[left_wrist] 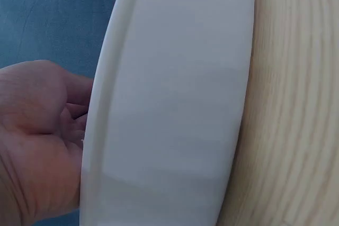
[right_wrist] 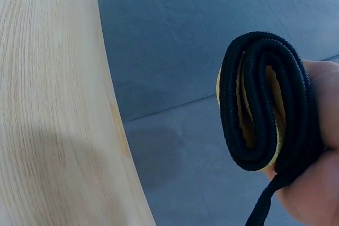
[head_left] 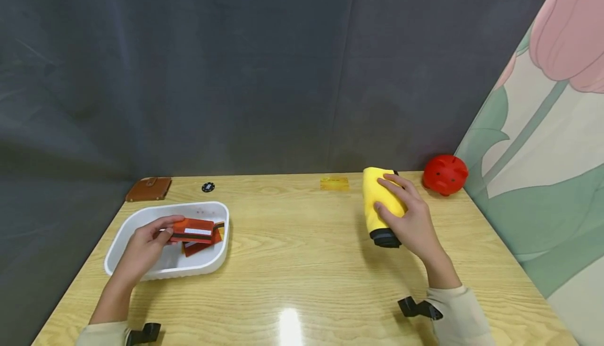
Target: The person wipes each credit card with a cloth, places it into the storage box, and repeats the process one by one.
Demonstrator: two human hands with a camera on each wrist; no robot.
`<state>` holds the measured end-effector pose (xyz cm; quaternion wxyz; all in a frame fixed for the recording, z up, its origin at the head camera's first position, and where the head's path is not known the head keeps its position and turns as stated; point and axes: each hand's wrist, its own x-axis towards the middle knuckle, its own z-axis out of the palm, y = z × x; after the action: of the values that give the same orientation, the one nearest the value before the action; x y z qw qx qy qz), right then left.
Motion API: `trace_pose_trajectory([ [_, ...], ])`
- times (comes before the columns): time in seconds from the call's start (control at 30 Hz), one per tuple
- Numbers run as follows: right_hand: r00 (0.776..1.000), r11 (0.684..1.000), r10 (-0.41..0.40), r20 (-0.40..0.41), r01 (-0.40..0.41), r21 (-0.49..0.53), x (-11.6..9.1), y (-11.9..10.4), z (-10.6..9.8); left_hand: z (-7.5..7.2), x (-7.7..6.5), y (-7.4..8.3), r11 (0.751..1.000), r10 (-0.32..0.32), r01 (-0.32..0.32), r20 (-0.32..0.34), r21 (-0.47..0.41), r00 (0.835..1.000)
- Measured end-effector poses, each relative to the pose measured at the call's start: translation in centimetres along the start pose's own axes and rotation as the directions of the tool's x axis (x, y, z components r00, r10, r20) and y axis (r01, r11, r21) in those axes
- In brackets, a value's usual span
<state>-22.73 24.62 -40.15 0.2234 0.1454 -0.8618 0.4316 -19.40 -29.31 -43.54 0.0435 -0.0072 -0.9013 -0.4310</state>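
Note:
Over the white tray (head_left: 217, 262) at the left, my left hand (head_left: 146, 249) pinches a red card (head_left: 193, 225) that has a white strip and a dark stripe. More red and orange cards (head_left: 204, 247) lie inside the tray beneath it. In the left wrist view the tray's wall (left_wrist: 169, 99) hides the fingertips of my left hand (left_wrist: 47, 136). My right hand (head_left: 415, 225) grips a rolled yellow cloth (head_left: 379, 199) with black edging, held above the table. The right wrist view shows the roll's dark end (right_wrist: 259, 104), with a loose strip hanging down.
A red piggy bank (head_left: 445, 174) stands at the back right corner. Along the back edge lie a brown wallet (head_left: 148, 189), a black poker chip (head_left: 208, 187) and a golden card (head_left: 334, 184). A dark curtain (head_left: 236, 73) hangs behind the wooden table (head_left: 292, 241).

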Motion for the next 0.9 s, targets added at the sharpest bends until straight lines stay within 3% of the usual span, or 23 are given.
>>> trace_pose_trajectory([
  [0.2,1.0,1.0,0.004,0.002,-0.004,0.003,0.0,0.1,0.0,0.2,0.6,0.2,0.999,-0.013,0.011,0.05,0.047,0.999],
  [0.9,1.0,1.0,-0.014,-0.015,0.014,-0.004,0.0,0.4,0.2,0.8,2.1,-0.3,0.997,-0.021,0.012,0.128,0.072,0.992],
])
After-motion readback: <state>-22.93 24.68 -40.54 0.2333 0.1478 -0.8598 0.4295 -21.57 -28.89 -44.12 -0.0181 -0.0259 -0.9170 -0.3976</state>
